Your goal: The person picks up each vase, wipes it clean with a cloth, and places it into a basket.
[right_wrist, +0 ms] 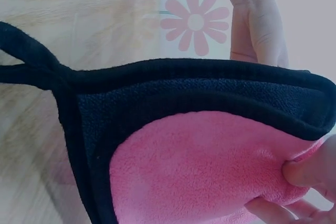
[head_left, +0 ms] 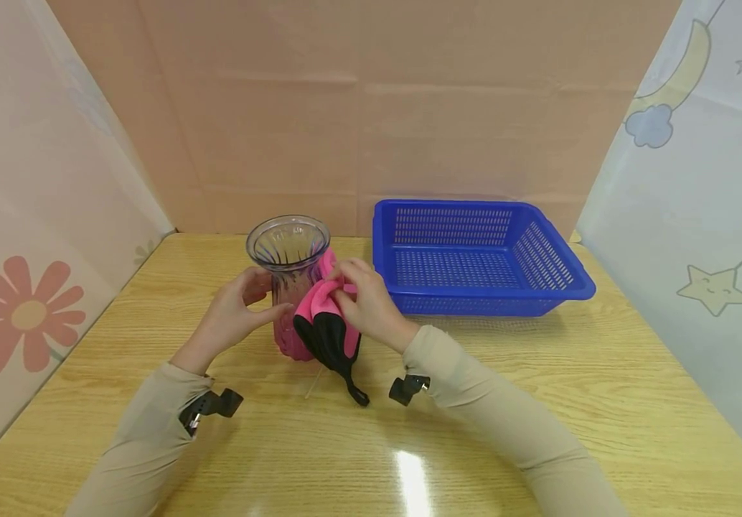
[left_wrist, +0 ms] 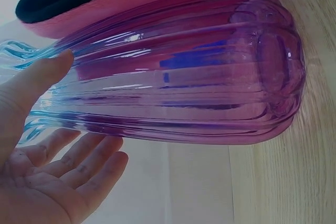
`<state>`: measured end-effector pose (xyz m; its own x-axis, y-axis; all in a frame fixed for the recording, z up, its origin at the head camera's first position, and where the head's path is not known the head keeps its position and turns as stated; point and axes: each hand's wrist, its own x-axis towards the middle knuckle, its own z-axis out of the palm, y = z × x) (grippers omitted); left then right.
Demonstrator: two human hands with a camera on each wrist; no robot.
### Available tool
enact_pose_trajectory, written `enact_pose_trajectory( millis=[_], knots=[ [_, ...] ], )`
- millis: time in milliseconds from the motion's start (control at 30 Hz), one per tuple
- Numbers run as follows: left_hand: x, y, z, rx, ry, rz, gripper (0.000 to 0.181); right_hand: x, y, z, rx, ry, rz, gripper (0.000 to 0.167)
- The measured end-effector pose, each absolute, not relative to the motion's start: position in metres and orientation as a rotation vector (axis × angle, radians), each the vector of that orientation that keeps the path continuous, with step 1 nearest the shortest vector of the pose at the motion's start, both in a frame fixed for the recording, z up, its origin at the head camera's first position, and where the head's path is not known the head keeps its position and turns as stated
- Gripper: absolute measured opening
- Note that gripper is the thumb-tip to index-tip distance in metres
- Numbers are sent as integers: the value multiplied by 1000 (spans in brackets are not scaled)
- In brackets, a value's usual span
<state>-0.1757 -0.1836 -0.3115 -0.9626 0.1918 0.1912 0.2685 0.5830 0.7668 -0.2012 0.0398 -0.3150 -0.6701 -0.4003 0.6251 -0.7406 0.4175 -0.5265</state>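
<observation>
A ribbed glass vase point(head_left: 288, 286), clear bluish above and pink-purple below, stands upright on the table. My left hand point(head_left: 232, 312) is at its left side, thumb in front and fingers behind; in the left wrist view the left hand point(left_wrist: 39, 177) loosely spans the vase point(left_wrist: 184, 82) below its neck. Against the vase's right side is a pink and black cloth point(head_left: 329, 334), with a black loop hanging down. My right hand point(head_left: 374, 305) pinches the cloth's upper pink part. In the right wrist view, the fingers of the right hand point(right_wrist: 310, 177) press folds into the fuzzy cloth point(right_wrist: 184, 166).
A blue perforated plastic basket point(head_left: 484, 294) stands behind and to the right of the vase, near the back wall. A thin pale strip point(head_left: 313, 383) shows on the wooden table point(head_left: 506, 431) below the cloth. Patterned sheets hang at both sides.
</observation>
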Motion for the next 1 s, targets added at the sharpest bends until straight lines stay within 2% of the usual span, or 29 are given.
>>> enact_pose_trajectory(
  millis=[667,1000],
  knots=[
    [-172,-183,-309,-418,-2698,-1323,52,-201,35,-300,923,-2180,1222,7],
    [-175,-184,-313,-411,-2694,-1330,53,-201,37,-298,821,-2129,1492,9]
  ],
)
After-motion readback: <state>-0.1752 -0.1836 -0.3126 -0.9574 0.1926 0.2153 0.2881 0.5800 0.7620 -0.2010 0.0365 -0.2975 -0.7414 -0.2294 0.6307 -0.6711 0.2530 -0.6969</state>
